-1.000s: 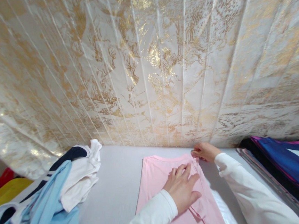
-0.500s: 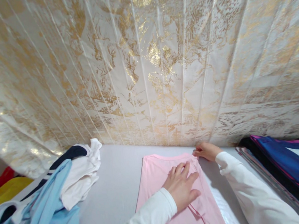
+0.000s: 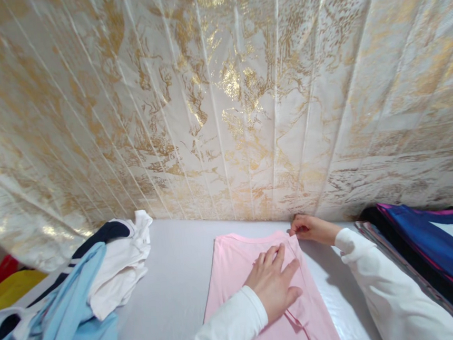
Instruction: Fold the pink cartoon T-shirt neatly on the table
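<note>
Keeps the left hand spread on the pink top with fingers apart, as a moment ago. Holds the top's far right corner pinched between thumb and fingertips of the right hand. Has just swung the right wrist slightly rightward, so leaves the top lying flat on the near middle of the table, between rumpled clothes to the left and stacked clothes to the right.
</note>
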`<move>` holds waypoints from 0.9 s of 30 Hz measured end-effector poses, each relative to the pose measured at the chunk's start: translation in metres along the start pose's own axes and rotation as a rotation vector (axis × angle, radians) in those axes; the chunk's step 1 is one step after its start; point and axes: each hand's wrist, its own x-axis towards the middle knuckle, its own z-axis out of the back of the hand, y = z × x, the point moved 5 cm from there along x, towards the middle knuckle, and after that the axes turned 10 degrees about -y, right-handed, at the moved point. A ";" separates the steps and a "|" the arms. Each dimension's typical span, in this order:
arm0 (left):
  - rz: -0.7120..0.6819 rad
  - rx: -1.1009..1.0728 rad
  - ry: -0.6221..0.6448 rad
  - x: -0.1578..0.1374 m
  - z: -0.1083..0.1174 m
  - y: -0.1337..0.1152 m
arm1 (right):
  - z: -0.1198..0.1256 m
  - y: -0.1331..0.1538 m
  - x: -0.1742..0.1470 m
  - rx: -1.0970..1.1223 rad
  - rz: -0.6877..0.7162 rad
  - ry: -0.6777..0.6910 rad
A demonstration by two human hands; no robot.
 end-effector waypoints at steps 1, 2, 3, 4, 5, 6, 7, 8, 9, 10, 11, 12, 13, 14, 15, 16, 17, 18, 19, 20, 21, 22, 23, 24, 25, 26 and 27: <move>-0.014 0.006 -0.003 0.000 0.002 -0.002 | 0.000 0.000 0.001 -0.017 0.008 -0.005; -0.041 0.009 -0.006 0.000 0.005 -0.005 | 0.000 0.000 0.001 -0.036 0.016 -0.013; -0.077 0.009 -0.005 0.000 0.008 -0.008 | 0.000 0.001 0.002 -0.057 0.023 -0.021; -0.116 0.007 -0.003 0.001 0.011 -0.012 | 0.000 0.001 0.002 -0.078 0.031 -0.029; -0.150 0.005 0.000 0.001 0.014 -0.016 | -0.001 0.002 0.003 -0.099 0.036 -0.036; -0.174 0.005 0.004 0.001 0.016 -0.018 | -0.001 0.002 0.003 -0.119 0.040 -0.044; -0.187 0.008 0.007 0.001 0.018 -0.020 | -0.002 0.003 0.004 -0.137 0.042 -0.051; -0.190 0.012 0.007 0.001 0.020 -0.021 | -0.002 0.004 0.004 -0.153 0.042 -0.056; -0.190 0.017 0.006 0.001 0.021 -0.022 | -0.003 0.005 0.005 -0.165 0.040 -0.062; -0.189 0.022 0.004 0.002 0.022 -0.022 | -0.004 0.006 0.005 -0.174 0.036 -0.069; -0.188 0.025 0.002 0.002 0.023 -0.022 | -0.004 0.007 0.005 -0.180 0.032 -0.078; -0.187 0.026 -0.001 0.002 0.023 -0.022 | -0.004 0.007 0.005 -0.183 0.027 -0.087; -0.186 0.026 -0.003 0.002 0.024 -0.022 | -0.004 0.008 0.005 -0.183 0.022 -0.096; -0.185 0.025 -0.004 0.001 0.024 -0.022 | -0.002 0.008 0.004 -0.182 0.013 -0.105; -0.183 0.025 -0.006 0.001 0.024 -0.021 | 0.000 0.007 0.003 -0.178 0.001 -0.115; -0.179 0.024 -0.008 0.001 0.024 -0.021 | 0.003 0.005 0.002 -0.174 -0.016 -0.124; -0.175 0.024 -0.009 0.000 0.024 -0.020 | 0.006 0.003 0.000 -0.169 -0.037 -0.135; -0.172 0.023 -0.009 0.000 0.023 -0.019 | 0.009 0.000 -0.002 -0.166 -0.061 -0.148; -0.168 0.020 -0.009 -0.001 0.022 -0.019 | 0.012 -0.002 -0.005 -0.165 -0.087 -0.165; -0.163 0.016 -0.007 -0.001 0.020 -0.018 | 0.015 -0.004 -0.008 -0.166 -0.112 -0.184; -0.155 0.011 -0.006 -0.001 0.018 -0.018 | 0.017 -0.003 -0.011 -0.169 -0.134 -0.203; -0.141 0.006 -0.004 -0.002 0.017 -0.018 | 0.017 -0.001 -0.014 -0.175 -0.152 -0.219; -0.122 0.001 -0.002 -0.001 0.015 -0.017 | 0.016 0.003 -0.016 -0.173 -0.161 -0.233; -0.099 -0.004 0.002 -0.001 0.015 -0.016 | 0.013 0.010 -0.019 -0.153 -0.158 -0.244; -0.059 -0.004 0.008 -0.001 0.016 -0.014 | 0.010 0.019 -0.020 -0.114 -0.144 -0.253; 0.000 0.004 0.014 0.000 0.018 -0.010 | 0.006 0.028 -0.022 -0.056 -0.122 -0.264; 0.073 0.019 0.016 0.000 0.022 -0.005 | 0.003 0.038 -0.023 0.010 -0.099 -0.280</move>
